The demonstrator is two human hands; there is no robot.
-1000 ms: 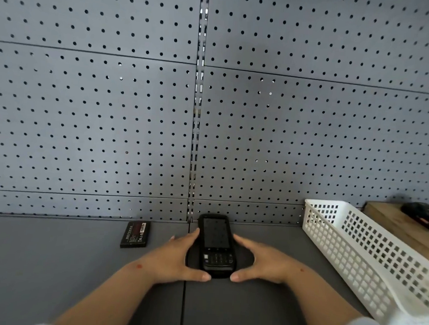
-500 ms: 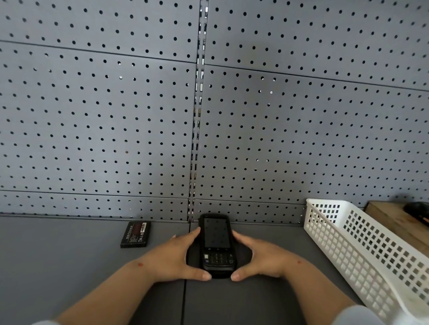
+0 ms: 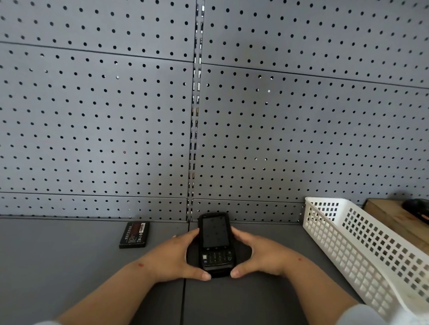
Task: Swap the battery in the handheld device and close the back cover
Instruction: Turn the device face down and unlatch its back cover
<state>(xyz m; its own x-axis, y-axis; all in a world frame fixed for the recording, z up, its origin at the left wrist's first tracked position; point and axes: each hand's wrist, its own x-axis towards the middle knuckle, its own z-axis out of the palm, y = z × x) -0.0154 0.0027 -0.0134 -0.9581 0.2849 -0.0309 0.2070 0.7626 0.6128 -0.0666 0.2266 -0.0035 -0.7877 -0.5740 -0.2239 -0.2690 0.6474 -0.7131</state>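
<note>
A black handheld device with a dark screen and a keypad lies screen-up on the grey shelf, close to the pegboard wall. My left hand cups its left side and my right hand cups its right side, both thumbs at its near end. Its back cover is hidden underneath. A loose black battery with a red label lies flat on the shelf to the left of my left hand, apart from it.
A white perforated plastic basket runs along the right side. Behind it a wooden box carries another dark device. A grey pegboard wall rises directly behind the shelf.
Both hands stay on the device in the same spot; my right forearm has drawn slightly inward. The battery has not moved.
</note>
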